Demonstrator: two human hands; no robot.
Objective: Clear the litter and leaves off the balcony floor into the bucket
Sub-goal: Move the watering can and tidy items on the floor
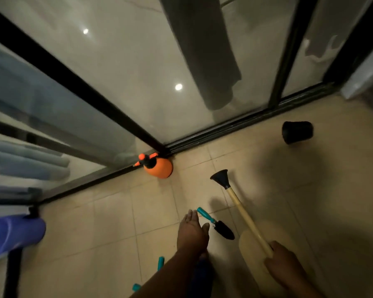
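Head view: two hands over a tiled balcony floor (108,229), low in the frame.

Lower centre, the left hand (192,232) reaches forward with straight fingers pressed together, holding nothing, just beside a teal-handled trowel (216,223) lying on the tiles. Lower right, the right hand (285,265) curls round a pale wooden stick (246,218) tipped with a black cone. An orange sprayer (157,166) stands in the glass corner at centre; a black pot (297,132) lies tipped at upper right. A blurred blue container (13,233), perhaps the bucket, sits at the left edge.
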